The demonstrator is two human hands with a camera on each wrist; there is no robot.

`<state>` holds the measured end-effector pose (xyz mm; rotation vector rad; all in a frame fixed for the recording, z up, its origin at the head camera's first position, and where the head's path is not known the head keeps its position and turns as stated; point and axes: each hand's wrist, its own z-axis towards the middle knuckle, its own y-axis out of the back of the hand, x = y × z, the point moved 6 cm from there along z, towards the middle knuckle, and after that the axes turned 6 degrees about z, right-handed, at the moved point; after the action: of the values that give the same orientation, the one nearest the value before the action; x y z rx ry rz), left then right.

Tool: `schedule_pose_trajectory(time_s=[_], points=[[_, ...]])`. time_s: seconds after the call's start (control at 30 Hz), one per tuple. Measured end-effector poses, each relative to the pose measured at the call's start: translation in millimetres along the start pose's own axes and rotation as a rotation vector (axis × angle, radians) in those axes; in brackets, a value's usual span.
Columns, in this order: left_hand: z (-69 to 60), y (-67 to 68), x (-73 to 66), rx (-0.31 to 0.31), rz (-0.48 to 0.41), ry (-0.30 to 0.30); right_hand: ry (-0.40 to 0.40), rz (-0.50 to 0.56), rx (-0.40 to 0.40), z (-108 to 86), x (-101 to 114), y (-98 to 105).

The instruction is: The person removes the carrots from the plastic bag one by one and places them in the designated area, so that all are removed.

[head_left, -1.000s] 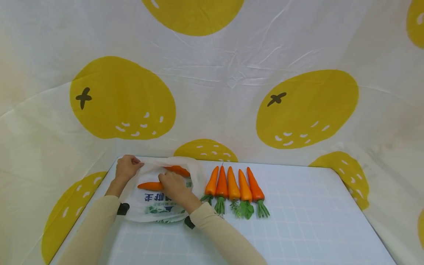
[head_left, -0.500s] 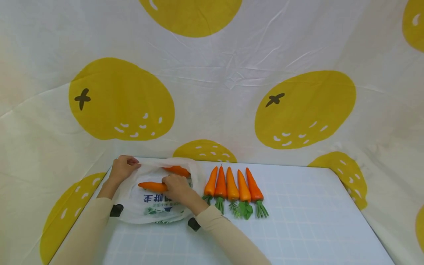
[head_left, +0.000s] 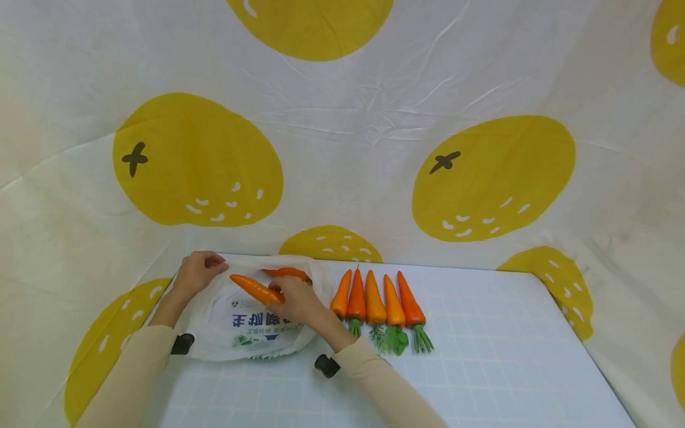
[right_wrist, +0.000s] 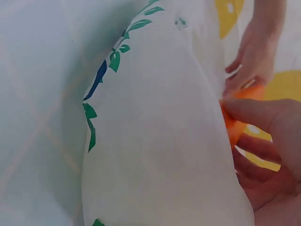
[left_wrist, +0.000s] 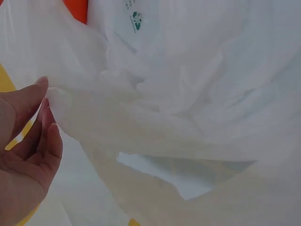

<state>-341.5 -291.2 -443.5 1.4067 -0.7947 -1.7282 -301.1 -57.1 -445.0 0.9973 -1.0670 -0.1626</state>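
A white plastic bag [head_left: 214, 333] with blue and green print lies at the left of the table, its mouth spread apart. My left hand [head_left: 198, 273] pinches the bag's edge between thumb and fingertips, as the left wrist view shows. With my right hand [head_left: 299, 303] I grip the thick end of an orange carrot [head_left: 251, 288]; its tip points up and left, over the bag's mouth. Another carrot [head_left: 286, 272] lies at the far side inside the bag. In the right wrist view the bag's side hides part of the held carrot [right_wrist: 254, 92].
Right of the bag several carrots [head_left: 376, 303] with green tops lie side by side, tips toward the back. They rest on a pale blue gridded table [head_left: 481, 356]. A white curtain [head_left: 348, 178] with yellow fruit prints hangs behind.
The held carrot has gone from nearly level to tilted, its tip rising, while my right hand has moved slightly right. My left hand has shifted a little left, still at the bag's edge.
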Motion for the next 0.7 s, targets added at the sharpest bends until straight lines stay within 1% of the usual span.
schedule_pose_trajectory(time_s=[0.2, 0.27, 0.33, 0.43, 0.57, 0.67, 0.7], points=[[-2.2, 0.5, -13.8, -0.036, 0.028, -0.059, 0.045, 0.177, -0.07, -6.8, -4.9, 9.6], [-1.8, 0.5, -16.0, -0.045, 0.038, -0.068, 0.061, 0.235, -0.097, -8.2, -6.4, 13.1], [-1.4, 0.7, -17.4, -0.051, 0.042, -0.071, 0.06, 0.287, -0.124, -8.9, -8.7, 15.6], [-1.0, 0.9, -19.0, -0.07, 0.039, -0.081, 0.031, 0.378, -0.172, -11.0, -11.6, 20.5], [-2.3, 0.1, -21.4, -0.096, 0.025, -0.083, -0.053, 0.514, -0.236, -15.5, -17.5, 27.4], [-3.9, -0.9, -22.9, -0.115, 0.018, -0.081, -0.101, 0.606, -0.265, -19.4, -21.2, 33.1], [-4.5, -1.2, -23.5, -0.121, 0.014, -0.08, -0.103, 0.633, -0.272, -20.6, -21.8, 35.4]])
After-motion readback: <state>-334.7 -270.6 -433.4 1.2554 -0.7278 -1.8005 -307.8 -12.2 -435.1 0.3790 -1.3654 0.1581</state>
